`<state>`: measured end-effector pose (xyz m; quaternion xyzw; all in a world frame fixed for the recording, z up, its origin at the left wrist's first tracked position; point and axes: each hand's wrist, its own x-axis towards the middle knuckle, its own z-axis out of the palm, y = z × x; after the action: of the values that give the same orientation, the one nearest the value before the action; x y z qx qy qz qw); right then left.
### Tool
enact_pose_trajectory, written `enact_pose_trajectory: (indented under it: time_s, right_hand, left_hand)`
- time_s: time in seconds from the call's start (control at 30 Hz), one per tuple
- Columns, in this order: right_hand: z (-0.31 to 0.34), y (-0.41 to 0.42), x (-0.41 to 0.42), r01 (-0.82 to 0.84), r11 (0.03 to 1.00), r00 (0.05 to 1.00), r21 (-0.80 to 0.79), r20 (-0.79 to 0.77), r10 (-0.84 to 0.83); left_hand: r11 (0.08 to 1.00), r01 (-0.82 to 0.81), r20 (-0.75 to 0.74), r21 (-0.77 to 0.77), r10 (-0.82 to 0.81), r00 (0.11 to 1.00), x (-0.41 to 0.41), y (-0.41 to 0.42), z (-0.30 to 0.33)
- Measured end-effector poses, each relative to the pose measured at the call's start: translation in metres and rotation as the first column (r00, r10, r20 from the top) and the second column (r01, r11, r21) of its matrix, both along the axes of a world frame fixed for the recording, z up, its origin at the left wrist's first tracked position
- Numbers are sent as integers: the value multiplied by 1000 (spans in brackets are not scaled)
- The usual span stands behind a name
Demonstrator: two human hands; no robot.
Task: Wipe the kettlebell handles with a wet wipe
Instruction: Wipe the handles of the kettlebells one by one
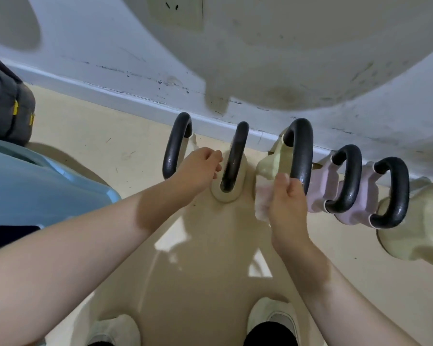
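Right hand grip closed round wet wipe against middle kettlebell handle. Left hand, fingers loosely curled, holding nothing, rests beside second handle.

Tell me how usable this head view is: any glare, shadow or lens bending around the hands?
Head view: wide-angle bending curves the white baseboard; bright window-like glare patches lie on the glossy beige floor between the forearms; small highlights glint on the black kettlebell handles; both hands look sharp, right hand holding the white wet wipe.
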<state>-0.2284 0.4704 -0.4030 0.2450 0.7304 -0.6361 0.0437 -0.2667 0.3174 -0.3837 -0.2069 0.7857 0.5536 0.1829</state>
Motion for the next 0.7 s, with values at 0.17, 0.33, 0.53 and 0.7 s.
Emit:
enact_pose_trajectory:
  time_s: [0.17,0.33,0.53,0.7]
  right_hand:
    - [1,-39,-20,-98,986,987,-134,113,113]
    - [-14,-27,-15,-129,933,974,-337,134,183]
    - [-43,-31,0,-435,885,900,-164,-72,430]
    - [-57,-48,-13,-389,891,902,236,-100,420]
  left_hand:
    - [991,119,-12,-61,-120,993,-11,3,-5]
    - [976,211,-61,-60,-215,975,-7,-6,-8]
    - [988,151,-97,-41,-154,983,-4,-6,-8]
    - [996,82,-50,28,-80,996,-4,-6,-9]
